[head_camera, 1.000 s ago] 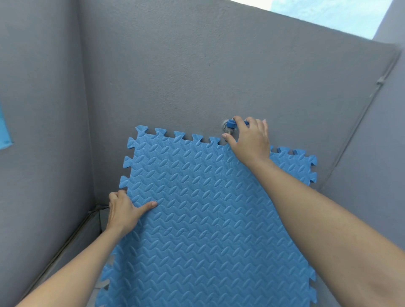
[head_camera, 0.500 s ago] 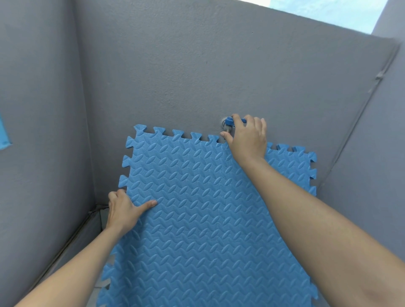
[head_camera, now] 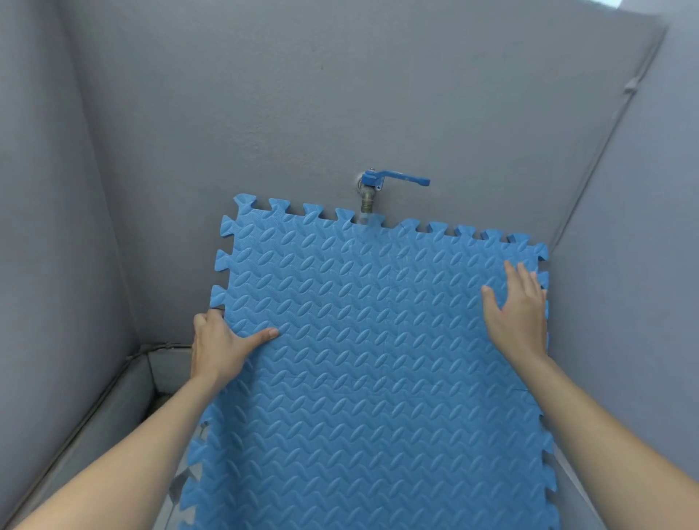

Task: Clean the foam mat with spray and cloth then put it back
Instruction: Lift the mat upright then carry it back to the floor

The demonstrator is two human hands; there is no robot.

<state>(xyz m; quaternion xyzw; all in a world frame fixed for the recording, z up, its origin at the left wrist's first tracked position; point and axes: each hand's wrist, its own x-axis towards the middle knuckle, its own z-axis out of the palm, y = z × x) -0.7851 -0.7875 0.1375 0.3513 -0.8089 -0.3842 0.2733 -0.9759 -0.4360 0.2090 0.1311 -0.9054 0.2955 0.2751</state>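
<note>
The setting is an outdoor wash corner of a building, such as a utility yard or balcony. Evidence: plain grey rendered walls (head_camera: 264,94) enclose the frame on the left, centre and right, meeting in corners. A wall-mounted water tap (head_camera: 372,189) with a blue lever handle and a brass spout sits at centre frame. A strip of open sky (head_camera: 611,2) shows above the wall top at the upper right. A thin conduit (head_camera: 605,151) runs diagonally along the right-hand corner. A low grey ledge (head_camera: 113,397) borders the floor at lower left.
</note>
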